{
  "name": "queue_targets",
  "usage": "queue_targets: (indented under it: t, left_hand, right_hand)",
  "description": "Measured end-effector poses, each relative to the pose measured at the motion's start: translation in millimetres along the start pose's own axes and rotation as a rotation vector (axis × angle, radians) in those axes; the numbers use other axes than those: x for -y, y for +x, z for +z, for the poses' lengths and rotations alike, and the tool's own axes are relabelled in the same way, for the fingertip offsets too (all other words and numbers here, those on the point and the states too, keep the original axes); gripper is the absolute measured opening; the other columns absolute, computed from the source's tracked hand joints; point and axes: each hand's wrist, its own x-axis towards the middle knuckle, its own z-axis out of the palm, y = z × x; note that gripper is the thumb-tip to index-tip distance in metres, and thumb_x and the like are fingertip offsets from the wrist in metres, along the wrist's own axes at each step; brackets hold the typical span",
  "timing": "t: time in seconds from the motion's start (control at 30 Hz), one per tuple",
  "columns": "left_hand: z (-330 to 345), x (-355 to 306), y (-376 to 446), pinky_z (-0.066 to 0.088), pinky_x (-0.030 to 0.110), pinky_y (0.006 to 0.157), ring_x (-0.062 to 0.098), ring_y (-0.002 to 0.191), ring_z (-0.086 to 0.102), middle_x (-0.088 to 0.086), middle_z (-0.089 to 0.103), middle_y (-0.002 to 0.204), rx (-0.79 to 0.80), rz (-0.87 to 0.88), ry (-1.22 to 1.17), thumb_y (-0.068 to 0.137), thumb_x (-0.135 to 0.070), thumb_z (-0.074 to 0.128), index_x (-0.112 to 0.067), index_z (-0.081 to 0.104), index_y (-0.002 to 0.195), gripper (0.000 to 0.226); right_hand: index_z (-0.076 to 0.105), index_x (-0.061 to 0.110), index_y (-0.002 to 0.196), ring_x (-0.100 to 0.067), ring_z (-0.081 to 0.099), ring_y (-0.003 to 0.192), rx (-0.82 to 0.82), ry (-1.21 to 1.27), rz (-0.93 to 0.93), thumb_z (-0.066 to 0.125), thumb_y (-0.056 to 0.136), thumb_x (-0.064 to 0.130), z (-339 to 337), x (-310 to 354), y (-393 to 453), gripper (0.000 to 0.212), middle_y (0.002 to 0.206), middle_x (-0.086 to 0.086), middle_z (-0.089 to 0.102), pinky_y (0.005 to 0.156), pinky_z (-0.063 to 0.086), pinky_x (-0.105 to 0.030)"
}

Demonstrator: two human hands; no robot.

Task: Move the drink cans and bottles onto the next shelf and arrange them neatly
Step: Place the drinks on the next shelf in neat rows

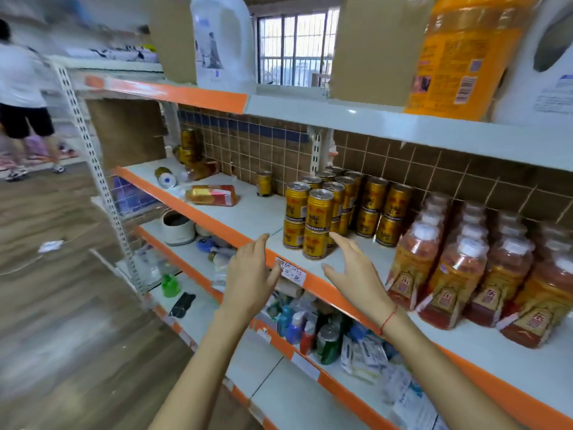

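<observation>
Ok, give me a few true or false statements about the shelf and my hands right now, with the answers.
1. Both hands hold nothing. True: the left hand and right hand are open in front of the shelf.
2. The gold drink cans are stacked two high. True.
3. The clear plastic bottles of reddish drink stand left of the cans. False: they stand to the right.
4. Every can is upright. False: a gold can lying on its side is further left.
5. The right wrist wears a red string. True.
</observation>
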Motion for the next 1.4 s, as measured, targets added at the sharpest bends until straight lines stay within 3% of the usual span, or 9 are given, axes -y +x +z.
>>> queue_targets:
  t: [0.3,0.47,0.6,0.73,0.97,1.17,1.4]
  left_hand:
    - [-54,122,28,0.044,0.035,0.082,0.024,0.106,0.053,0.003,0.058,0.116,-0.032,-0.023,-0.04,0.091,-0.026,0.055,-0.014,0.04,0.138,0.05]
    - [-70,180,40,0.048,0.039,0.084,0.02,0.106,0.056,-0.003,0.059,0.117,-0.003,-0.013,-0.025,0.09,-0.035,0.051,-0.02,0.035,0.14,0.054]
    - [-73,211,49,0.041,0.032,0.091,0.021,0.113,0.051,0.001,0.056,0.123,-0.012,-0.035,-0.015,0.092,-0.033,0.055,-0.018,0.034,0.143,0.057]
    - [-72,238,61,0.031,0.021,0.083,0.019,0.111,0.05,0.002,0.055,0.121,-0.012,-0.046,-0.021,0.094,-0.03,0.053,-0.017,0.034,0.141,0.053]
    - [-65,279,107,0.032,0.024,0.087,0.018,0.116,0.047,0.001,0.054,0.127,-0.019,-0.106,-0.058,0.094,-0.027,0.052,-0.019,0.033,0.142,0.052]
    - [-64,309,149,0.043,0.031,0.083,0.019,0.104,0.051,0.003,0.058,0.117,-0.074,-0.157,-0.082,0.092,-0.025,0.055,-0.017,0.034,0.141,0.054]
    - [-67,357,183,0.04,0.032,0.092,0.019,0.12,0.047,0.002,0.052,0.131,-0.098,-0.205,-0.091,0.093,-0.028,0.054,-0.018,0.035,0.14,0.052]
  right_hand:
    - [0.033,0.013,0.145,-0.024,0.043,0.128,-0.005,0.02,-0.016,0.06,0.091,0.021,83,78,65,0.061,0.146,-0.005,0.038,0.106,0.034,-0.03]
    - [0.032,0.013,0.144,-0.023,0.035,0.134,-0.027,0.01,0.012,0.059,0.092,0.022,122,116,96,0.059,0.145,-0.007,0.04,0.106,0.029,-0.028]
    - [0.033,0.016,0.144,-0.021,0.039,0.131,-0.026,0.02,0.001,0.057,0.092,0.023,147,131,116,0.058,0.145,-0.005,0.041,0.103,0.034,-0.03]
    - [0.031,0.017,0.145,-0.018,0.038,0.132,0.017,0.036,0.013,0.056,0.093,0.024,169,139,140,0.058,0.146,-0.003,0.039,0.104,0.032,-0.028]
    - [0.032,0.019,0.144,-0.017,0.038,0.131,0.027,0.041,-0.035,0.057,0.092,0.023,199,142,201,0.058,0.145,-0.001,0.041,0.101,0.032,-0.024]
    - [0.034,0.02,0.144,-0.016,0.04,0.13,0.048,0.049,-0.105,0.059,0.091,0.023,217,147,257,0.058,0.143,0.001,0.044,0.098,0.034,-0.023]
    - [0.036,0.017,0.143,-0.017,0.043,0.128,0.059,0.058,-0.107,0.061,0.089,0.02,251,164,314,0.06,0.142,-0.002,0.045,0.095,0.032,-0.017]
